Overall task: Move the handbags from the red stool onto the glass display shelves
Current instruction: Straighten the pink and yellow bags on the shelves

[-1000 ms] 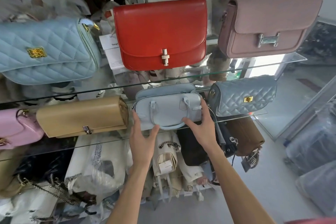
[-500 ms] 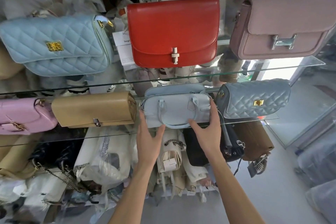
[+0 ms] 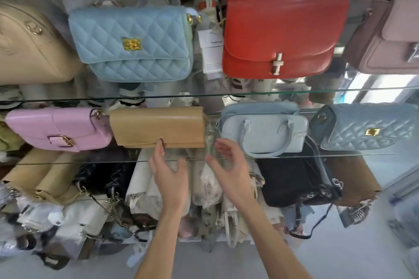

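Placement step, lower glass shelf [image 3: 340, 154]: pale-blue top-handle handbag [image 3: 263, 129] stands betw. tan clutch [image 3: 158, 127] & grey quilted bag [image 3: 367, 129]; left hand [image 3: 169, 173] & right hand [image 3: 229, 165] loosely spread, holding nothing; next prob. fetching another bag from the stool, out of view.

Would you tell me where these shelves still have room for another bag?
Middle shelf: only a narrow gap between the tan bag and the pale blue bag. Upper shelf: a gap between the quilted blue bag and the red bag, partly taken by paper tags. Elsewhere it is crowded.
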`<state>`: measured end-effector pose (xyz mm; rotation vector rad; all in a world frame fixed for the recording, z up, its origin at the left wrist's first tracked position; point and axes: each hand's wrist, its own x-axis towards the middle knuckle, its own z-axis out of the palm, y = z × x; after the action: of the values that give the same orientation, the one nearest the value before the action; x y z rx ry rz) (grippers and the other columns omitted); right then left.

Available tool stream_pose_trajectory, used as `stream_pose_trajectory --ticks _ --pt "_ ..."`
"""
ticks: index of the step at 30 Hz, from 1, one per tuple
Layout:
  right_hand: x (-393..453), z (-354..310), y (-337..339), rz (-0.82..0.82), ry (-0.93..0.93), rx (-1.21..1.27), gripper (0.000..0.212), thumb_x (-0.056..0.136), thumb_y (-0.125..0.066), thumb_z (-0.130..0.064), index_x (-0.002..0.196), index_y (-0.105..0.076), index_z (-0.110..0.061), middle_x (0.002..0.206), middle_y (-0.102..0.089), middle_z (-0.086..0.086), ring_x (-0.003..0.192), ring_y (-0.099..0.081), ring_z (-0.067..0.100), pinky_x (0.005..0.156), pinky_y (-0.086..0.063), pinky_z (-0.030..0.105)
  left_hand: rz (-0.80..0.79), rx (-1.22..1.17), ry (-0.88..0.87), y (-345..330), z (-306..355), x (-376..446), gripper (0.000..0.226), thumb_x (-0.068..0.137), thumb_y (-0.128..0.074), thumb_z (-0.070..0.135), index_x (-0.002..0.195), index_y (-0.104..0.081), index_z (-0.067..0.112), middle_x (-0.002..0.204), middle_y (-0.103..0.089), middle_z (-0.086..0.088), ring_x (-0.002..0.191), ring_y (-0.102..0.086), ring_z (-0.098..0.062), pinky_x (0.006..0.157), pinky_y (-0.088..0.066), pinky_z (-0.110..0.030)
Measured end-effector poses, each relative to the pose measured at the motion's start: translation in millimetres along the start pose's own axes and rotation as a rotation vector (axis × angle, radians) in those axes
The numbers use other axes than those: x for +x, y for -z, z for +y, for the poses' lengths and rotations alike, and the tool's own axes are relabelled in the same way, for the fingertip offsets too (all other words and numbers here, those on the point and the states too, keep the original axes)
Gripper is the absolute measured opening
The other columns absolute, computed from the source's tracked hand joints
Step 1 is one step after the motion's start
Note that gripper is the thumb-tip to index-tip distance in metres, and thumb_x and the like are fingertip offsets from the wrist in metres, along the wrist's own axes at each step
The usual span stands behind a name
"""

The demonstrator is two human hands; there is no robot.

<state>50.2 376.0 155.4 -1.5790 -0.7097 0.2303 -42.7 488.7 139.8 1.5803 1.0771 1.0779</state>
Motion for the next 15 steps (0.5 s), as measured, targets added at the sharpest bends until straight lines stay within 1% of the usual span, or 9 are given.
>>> stream_pose_trajectory --ticks 3,5,6,8,10,11,12,13,15 --pt "0.6 -7.1 -39.9 -0.001 -0.064 0.052 0.054 0.096 -0.079 -0.024 0.144 -0.055 -0.028 0.14 -0.06 -0.02 0.131 -0.054 -0.009 0.112 -0.042 0.014 0.071 0.047 0.01 28.7 -7.6 26.3 0.078 0.098 -0.066 0.007 0.164 -0.025 0.021 0.16 -0.028 -0.001 0.145 -0.038 -0.019 0.116 -0.037 -0.038" --pt "0.6 -9.2 -63.5 0.078 -0.104 0.073 0.057 0.097 -0.078 -0.022 0.147 -0.052 -0.033 0.145 -0.057 -0.018 0.135 -0.051 -0.007 0.118 -0.04 0.021 0.091 0.058 0.025 45.1 -14.7 45.8 0.085 0.096 -0.067 0.007 0.165 -0.02 0.022 0.161 -0.026 -0.005 0.146 -0.036 -0.024 0.112 -0.035 -0.034" --pt "0.3 -10.5 -71.0 0.113 -0.119 0.08 0.058 0.097 -0.077 -0.022 0.145 -0.049 -0.039 0.146 -0.055 -0.019 0.137 -0.049 -0.006 0.12 -0.039 0.024 0.085 0.063 0.025 51.2 -16.9 52.9 0.087 0.095 -0.067 0.007 0.166 -0.018 0.024 0.16 -0.027 -0.007 0.145 -0.036 -0.026 0.11 -0.033 -0.033" --pt "2.2 -12.8 -86.7 0.154 -0.15 0.076 0.063 0.095 -0.076 -0.032 0.143 -0.041 -0.051 0.146 -0.048 -0.023 0.139 -0.046 -0.007 0.122 -0.035 0.025 0.049 0.075 0.011 63.9 -20.7 67.3 0.09 0.095 -0.068 0.006 0.165 -0.017 0.026 0.158 -0.03 -0.008 0.141 -0.039 -0.023 0.108 -0.033 -0.033" --pt "6.8 -13.1 -96.4 0.175 -0.188 0.066 0.079 0.085 -0.072 -0.052 0.154 -0.034 -0.047 0.151 -0.042 -0.022 0.143 -0.042 -0.005 0.125 -0.032 0.029 0.011 0.061 -0.004 72.9 -22.2 77.3 0.089 0.094 -0.067 0.003 0.164 -0.02 0.028 0.154 -0.032 -0.008 0.13 -0.042 -0.011 0.105 -0.034 -0.03" --pt "10.7 -12.3 -98.0 0.184 -0.207 0.065 0.089 0.081 -0.07 -0.058 0.16 -0.032 -0.042 0.155 -0.04 -0.021 0.146 -0.039 -0.003 0.126 -0.031 0.032 0.003 0.047 -0.008 74.7 -21.5 79.4 0.087 0.094 -0.067 0.002 0.163 -0.023 0.029 0.152 -0.033 -0.006 0.122 -0.042 -0.003 0.103 -0.035 -0.029" --pt "15.5 -11.9 -101.0 0.192 -0.221 0.064 0.094 0.081 -0.07 -0.061 0.163 -0.03 -0.04 0.158 -0.039 -0.02 0.148 -0.038 -0.001 0.128 -0.031 0.036 0.003 0.032 -0.009 77.6 -21.7 82.2 0.084 0.094 -0.067 0.001 0.162 -0.026 0.029 0.149 -0.033 -0.003 0.117 -0.041 0.001 0.102 -0.036 -0.029" --pt "20.2 -10.7 -102.6 0.202 -0.229 0.068 0.093 0.082 -0.07 -0.061 0.164 -0.03 -0.04 0.161 -0.039 -0.02 0.149 -0.038 -0.001 0.128 -0.031 0.04 0.009 0.016 -0.005 79.5 -22.6 84.0 0.083 0.093 -0.066 0.001 0.161 -0.028 0.029 0.147 -0.032 0.001 0.115 -0.041 0.001 0.103 -0.038 -0.03" --pt "28.1 -9.3 -105.6 0.219 -0.233 0.095 0.088 0.087 -0.071 -0.059 0.164 -0.031 -0.044 0.163 -0.041 -0.022 0.15 -0.038 0.0 0.128 -0.033 0.045 0.014 -0.022 0.021 84.0 -25.7 90.2 0.081 0.093 -0.066 0.003 0.161 -0.029 0.028 0.147 -0.03 0.005 0.12 -0.044 -0.006 0.109 -0.041 -0.035"
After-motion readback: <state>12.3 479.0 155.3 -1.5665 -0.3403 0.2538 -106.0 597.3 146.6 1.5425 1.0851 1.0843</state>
